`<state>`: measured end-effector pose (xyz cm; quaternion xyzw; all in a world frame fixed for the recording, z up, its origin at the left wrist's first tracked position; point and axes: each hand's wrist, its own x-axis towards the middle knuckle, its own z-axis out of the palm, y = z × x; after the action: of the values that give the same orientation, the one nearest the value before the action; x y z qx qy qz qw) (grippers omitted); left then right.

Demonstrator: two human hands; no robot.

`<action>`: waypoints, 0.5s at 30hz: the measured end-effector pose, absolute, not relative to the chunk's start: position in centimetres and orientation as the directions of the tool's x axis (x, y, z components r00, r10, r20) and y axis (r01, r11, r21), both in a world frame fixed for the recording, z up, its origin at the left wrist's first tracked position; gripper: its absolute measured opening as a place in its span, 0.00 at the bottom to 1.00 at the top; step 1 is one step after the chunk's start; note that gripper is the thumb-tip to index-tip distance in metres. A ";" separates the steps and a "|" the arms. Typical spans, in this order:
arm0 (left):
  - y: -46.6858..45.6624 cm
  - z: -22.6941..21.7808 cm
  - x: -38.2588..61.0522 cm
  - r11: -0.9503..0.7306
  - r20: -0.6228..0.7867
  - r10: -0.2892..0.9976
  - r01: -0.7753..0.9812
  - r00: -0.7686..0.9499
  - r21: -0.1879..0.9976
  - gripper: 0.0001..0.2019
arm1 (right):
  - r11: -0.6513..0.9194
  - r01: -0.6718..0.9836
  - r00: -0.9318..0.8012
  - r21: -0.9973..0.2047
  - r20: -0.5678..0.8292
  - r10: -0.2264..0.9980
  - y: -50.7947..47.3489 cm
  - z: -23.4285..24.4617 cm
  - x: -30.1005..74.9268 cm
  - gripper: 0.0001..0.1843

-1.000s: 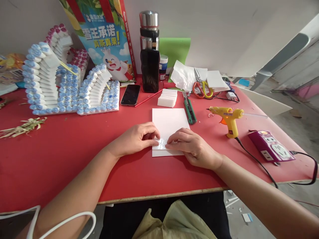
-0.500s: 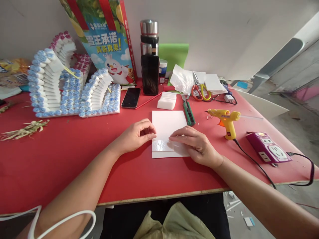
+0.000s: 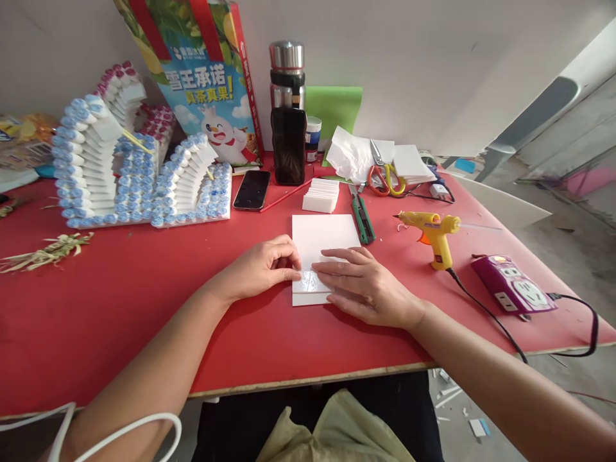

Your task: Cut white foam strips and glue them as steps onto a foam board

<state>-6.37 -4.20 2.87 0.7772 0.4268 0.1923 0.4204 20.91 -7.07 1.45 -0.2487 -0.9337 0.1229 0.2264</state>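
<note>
A white foam sheet [image 3: 323, 239] lies flat on the red table [image 3: 120, 301] in front of me. Across its near part runs a shiny strip of clear tape [image 3: 308, 282]. My left hand [image 3: 262, 266] rests at the sheet's left edge, its fingers curled, thumb and fingertips pinched at the tape's end. My right hand [image 3: 359, 285] lies flat on the sheet's right part, its fingers stretched out leftward and pressing on the tape.
A yellow glue gun [image 3: 430, 231] stands at the right with its cord beside a purple power strip [image 3: 513, 292]. A green utility knife [image 3: 362, 218], foam pieces [image 3: 321, 194], scissors [image 3: 385, 176], a phone [image 3: 253, 189], a flask [image 3: 287, 70] and a bottle-cap model [image 3: 135, 173] stand behind.
My right hand slid left along the tape and flattened out. My left hand moved back to the sheet's left edge and pinched the tape's end.
</note>
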 end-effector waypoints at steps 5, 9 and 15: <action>-4.4 2.9 -6.3 -0.345 -0.011 0.818 0.506 0.575 0.790 0.12 | 0.821 0.438 -0.741 -0.366 0.370 0.560 -6.9 1.1 21.1 0.33; -4.7 3.3 -6.2 -0.384 -0.046 0.784 0.542 0.619 0.748 0.25 | 0.809 0.474 -0.721 -0.348 0.373 0.583 -6.6 1.0 21.1 0.39; -5.3 3.6 -5.5 -0.448 -0.046 0.788 0.623 0.614 0.642 0.22 | 0.796 0.501 -0.706 -0.340 0.371 0.603 -6.4 0.9 21.0 0.34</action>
<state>-5.54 -5.29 3.58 0.8407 0.4195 0.1305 0.3166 21.02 -6.39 0.85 -0.3010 -0.9173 0.1072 0.2375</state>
